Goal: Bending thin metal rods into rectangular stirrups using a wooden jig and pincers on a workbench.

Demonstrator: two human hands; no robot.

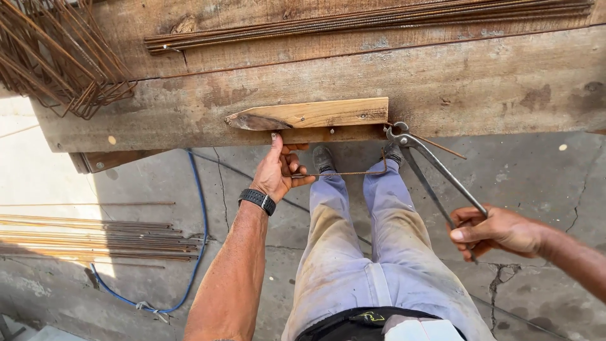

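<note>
Wire (341,173) bends at rough plank bench (492,82) edge — cracked concrete floor (536,183) below.

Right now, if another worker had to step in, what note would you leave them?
Left hand holds a thin rod against the bench edge, just under the wood block.
Right hand grips the pincers by the handles; their head sits at the rod's upturned right end.
Done: rod already has a corner bent at that end.
Left: cannot tell.
</note>
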